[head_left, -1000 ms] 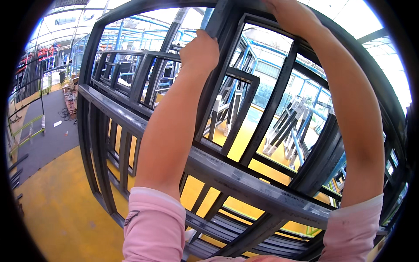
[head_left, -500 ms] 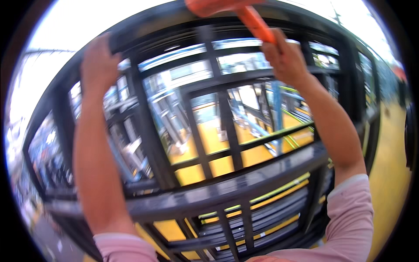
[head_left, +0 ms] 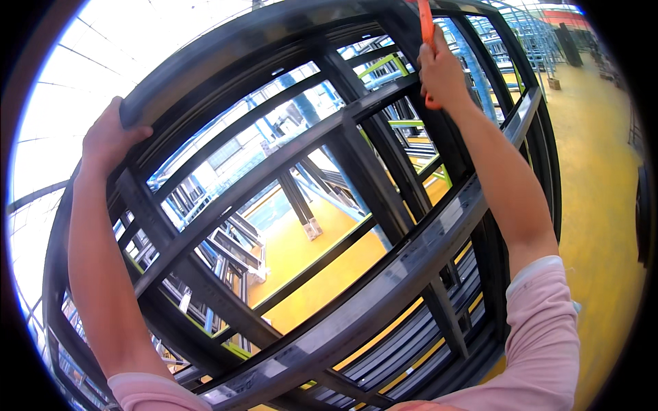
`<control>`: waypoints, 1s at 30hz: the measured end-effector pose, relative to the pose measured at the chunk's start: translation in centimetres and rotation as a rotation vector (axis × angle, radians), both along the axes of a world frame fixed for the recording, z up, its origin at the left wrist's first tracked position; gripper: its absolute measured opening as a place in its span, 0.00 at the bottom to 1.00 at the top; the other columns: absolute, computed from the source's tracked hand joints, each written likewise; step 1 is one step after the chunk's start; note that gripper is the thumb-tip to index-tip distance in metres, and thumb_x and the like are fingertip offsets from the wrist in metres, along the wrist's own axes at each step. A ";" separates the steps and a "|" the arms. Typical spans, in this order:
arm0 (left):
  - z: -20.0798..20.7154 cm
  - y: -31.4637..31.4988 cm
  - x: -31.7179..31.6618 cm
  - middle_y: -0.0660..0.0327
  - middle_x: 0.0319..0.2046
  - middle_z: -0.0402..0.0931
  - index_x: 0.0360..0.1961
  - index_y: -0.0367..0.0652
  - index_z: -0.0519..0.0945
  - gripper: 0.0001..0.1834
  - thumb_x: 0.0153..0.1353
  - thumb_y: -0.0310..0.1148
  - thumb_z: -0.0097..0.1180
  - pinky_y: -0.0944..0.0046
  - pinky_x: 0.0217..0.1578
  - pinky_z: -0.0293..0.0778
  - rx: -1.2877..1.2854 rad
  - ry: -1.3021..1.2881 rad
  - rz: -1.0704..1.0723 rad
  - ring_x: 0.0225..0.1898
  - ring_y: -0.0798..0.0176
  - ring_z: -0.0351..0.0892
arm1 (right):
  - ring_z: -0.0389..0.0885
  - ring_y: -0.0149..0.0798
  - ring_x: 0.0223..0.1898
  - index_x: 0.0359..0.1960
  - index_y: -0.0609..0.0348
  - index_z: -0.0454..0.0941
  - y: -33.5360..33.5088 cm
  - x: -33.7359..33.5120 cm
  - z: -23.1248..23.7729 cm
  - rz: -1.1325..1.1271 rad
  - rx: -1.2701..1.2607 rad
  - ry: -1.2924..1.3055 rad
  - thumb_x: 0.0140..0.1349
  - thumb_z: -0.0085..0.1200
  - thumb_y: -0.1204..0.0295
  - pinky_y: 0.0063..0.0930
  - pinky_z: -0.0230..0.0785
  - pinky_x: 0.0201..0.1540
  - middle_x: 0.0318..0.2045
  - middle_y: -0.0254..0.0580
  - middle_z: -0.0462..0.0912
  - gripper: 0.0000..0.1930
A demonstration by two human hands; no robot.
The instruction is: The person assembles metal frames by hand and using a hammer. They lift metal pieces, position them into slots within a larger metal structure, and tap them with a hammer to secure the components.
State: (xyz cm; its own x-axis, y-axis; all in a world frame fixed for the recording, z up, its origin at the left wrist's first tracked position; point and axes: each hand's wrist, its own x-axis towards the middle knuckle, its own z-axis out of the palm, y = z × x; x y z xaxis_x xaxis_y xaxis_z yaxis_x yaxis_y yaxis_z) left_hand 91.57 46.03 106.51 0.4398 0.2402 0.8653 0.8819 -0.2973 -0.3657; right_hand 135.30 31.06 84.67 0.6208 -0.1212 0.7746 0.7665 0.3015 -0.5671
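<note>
A large black metal window frame (head_left: 205,68) with several crossbars stands tilted in front of me. My left hand (head_left: 110,140) grips its upper left edge, thumb on the near face and fingers over the outer side. My right hand (head_left: 444,74), raised near the top, is closed round the orange handle of a mallet (head_left: 426,24). The handle's lower end shows below my fist; the mallet's head is mostly cut off by the upper edge of the picture. Whether the mallet touches the frame I cannot tell.
Blue racks (head_left: 538,41) with more frames stand behind and at the far right. Dark bars (head_left: 397,349) lie stacked low behind the frame's lower rail (head_left: 356,308). Yellow floor (head_left: 596,171) runs along the right. A dark object (head_left: 644,216) stands at the right rim.
The mallet has gone up and its handle stands more upright; its head has mostly left the picture. My view has tilted, and my left hand appears lower and farther left on the frame.
</note>
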 end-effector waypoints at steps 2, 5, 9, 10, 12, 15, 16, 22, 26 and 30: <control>-0.3 -0.5 2.4 0.50 0.50 0.81 0.56 0.41 0.73 0.34 0.56 0.50 0.69 0.52 0.54 0.74 0.060 -0.017 0.043 0.53 0.49 0.81 | 0.83 0.57 0.34 0.74 0.51 0.57 -1.8 3.0 1.8 -0.098 0.010 -0.055 0.72 0.42 0.65 0.48 0.76 0.39 0.36 0.61 0.83 0.28; -0.2 -0.4 4.4 0.49 0.47 0.82 0.52 0.39 0.75 0.33 0.56 0.52 0.69 0.51 0.50 0.76 0.110 -0.063 0.112 0.50 0.48 0.82 | 0.81 0.62 0.51 0.71 0.52 0.64 -3.3 7.4 4.6 -0.257 0.032 -0.142 0.73 0.42 0.67 0.49 0.72 0.53 0.49 0.65 0.82 0.25; -0.3 -0.1 4.6 0.45 0.44 0.82 0.52 0.38 0.75 0.32 0.56 0.52 0.69 0.50 0.48 0.77 0.159 -0.085 0.079 0.48 0.44 0.83 | 0.78 0.66 0.55 0.71 0.53 0.63 -3.5 10.8 6.2 -0.453 0.457 -0.253 0.74 0.38 0.66 0.52 0.71 0.56 0.56 0.68 0.77 0.25; -0.5 -0.2 4.7 0.45 0.44 0.82 0.52 0.38 0.75 0.32 0.56 0.52 0.69 0.50 0.48 0.77 0.153 -0.097 0.085 0.48 0.44 0.83 | 0.79 0.66 0.53 0.71 0.51 0.63 -2.6 11.3 6.1 -0.406 0.433 -0.205 0.74 0.38 0.66 0.52 0.73 0.53 0.56 0.68 0.77 0.25; 0.0 0.4 4.6 0.45 0.44 0.82 0.52 0.38 0.76 0.32 0.56 0.52 0.69 0.50 0.48 0.77 0.182 -0.087 0.031 0.48 0.43 0.83 | 0.83 0.65 0.48 0.72 0.48 0.62 -1.7 11.3 6.5 -0.332 0.385 -0.111 0.74 0.36 0.67 0.52 0.77 0.49 0.55 0.69 0.77 0.25; -0.3 0.2 4.1 0.45 0.44 0.83 0.52 0.38 0.75 0.33 0.56 0.53 0.69 0.50 0.48 0.77 0.171 -0.071 0.074 0.48 0.44 0.83 | 0.82 0.61 0.20 0.76 0.39 0.52 -4.1 6.6 6.2 -0.034 -0.294 -0.075 0.74 0.32 0.68 0.49 0.81 0.29 0.40 0.67 0.83 0.28; -0.8 0.2 3.6 0.46 0.44 0.83 0.53 0.38 0.75 0.34 0.56 0.54 0.68 0.49 0.48 0.77 0.155 -0.079 0.111 0.48 0.44 0.83 | 0.81 0.61 0.20 0.76 0.38 0.51 -6.6 3.1 6.8 0.048 -0.393 -0.030 0.75 0.32 0.68 0.50 0.81 0.30 0.37 0.66 0.84 0.28; 0.3 1.0 4.0 0.44 0.47 0.82 0.59 0.34 0.74 0.41 0.54 0.54 0.70 0.51 0.51 0.77 0.239 -0.081 0.059 0.50 0.43 0.83 | 0.85 0.54 0.26 0.76 0.44 0.53 -2.7 10.4 6.9 -0.370 0.205 -0.155 0.76 0.33 0.65 0.51 0.79 0.30 0.33 0.62 0.84 0.27; -0.1 1.1 3.0 0.44 0.47 0.83 0.58 0.34 0.75 0.39 0.55 0.54 0.69 0.51 0.51 0.77 0.227 -0.072 0.059 0.50 0.44 0.83 | 0.82 0.48 0.17 0.73 0.52 0.59 -5.4 4.8 6.5 0.039 -0.282 0.023 0.75 0.33 0.64 0.42 0.74 0.17 0.31 0.63 0.84 0.25; -0.1 0.7 3.3 0.44 0.46 0.83 0.57 0.35 0.76 0.38 0.55 0.53 0.69 0.50 0.51 0.77 0.218 -0.068 0.041 0.49 0.44 0.84 | 0.84 0.55 0.22 0.71 0.48 0.62 -5.8 11.4 8.2 -0.450 0.127 -0.211 0.75 0.34 0.65 0.47 0.75 0.20 0.33 0.64 0.84 0.24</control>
